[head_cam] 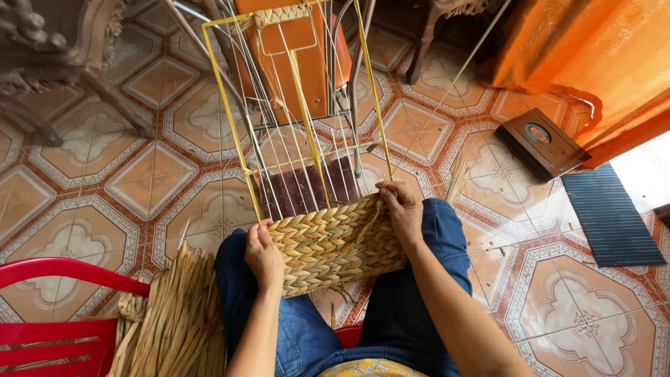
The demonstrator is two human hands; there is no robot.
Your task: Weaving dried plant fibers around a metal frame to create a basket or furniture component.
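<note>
Both hands clamp the weave (333, 244) on the lap: left hand (263, 255) at its left edge, right hand (402, 209) pinching the far right corner (frame (230, 112) rising beyond); straw (174, 321) lies left.

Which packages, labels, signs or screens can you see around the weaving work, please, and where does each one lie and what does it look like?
Flat box or case: on the tiled floor at upper right, beside the orange curtain; rectangular, dark brown, with a small oval picture on its lid.
No labels, signs or screens show near the hands or the woven panel.
</note>
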